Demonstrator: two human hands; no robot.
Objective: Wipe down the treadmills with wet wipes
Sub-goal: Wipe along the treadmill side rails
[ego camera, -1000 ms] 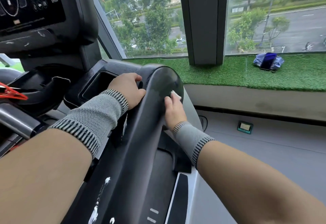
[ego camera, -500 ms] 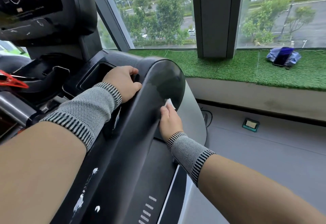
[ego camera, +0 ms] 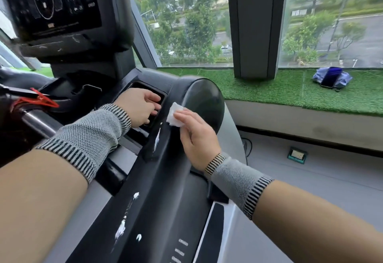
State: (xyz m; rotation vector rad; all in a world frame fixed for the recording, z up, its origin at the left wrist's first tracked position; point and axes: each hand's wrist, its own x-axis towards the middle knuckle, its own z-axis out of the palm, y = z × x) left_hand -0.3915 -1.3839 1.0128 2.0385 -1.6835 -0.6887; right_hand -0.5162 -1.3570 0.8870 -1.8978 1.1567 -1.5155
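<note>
A black treadmill handrail [ego camera: 165,180] runs from the bottom centre up to a rounded end cap [ego camera: 205,101]. My right hand [ego camera: 196,134] holds a small folded white wet wipe [ego camera: 174,114] against the rail's top face, just left of the end cap. My left hand [ego camera: 141,107] rests at the edge of a recessed black tray [ego camera: 145,88] in the console, fingers curled over its rim. White scuff marks [ego camera: 122,227] dot the rail lower down. The console screen [ego camera: 51,4] stands at the upper left.
A red clip [ego camera: 39,101] and a metal bar [ego camera: 35,122] lie at the left. A green turf ledge [ego camera: 269,91] under the window carries a phone on a blue pouch [ego camera: 331,78]. A floor socket [ego camera: 297,155] sits on the grey floor at the right.
My right hand has moved with the wipe from the outer right side of the end cap to the rail's top face. My left hand has shifted from the rail to the tray's edge.
</note>
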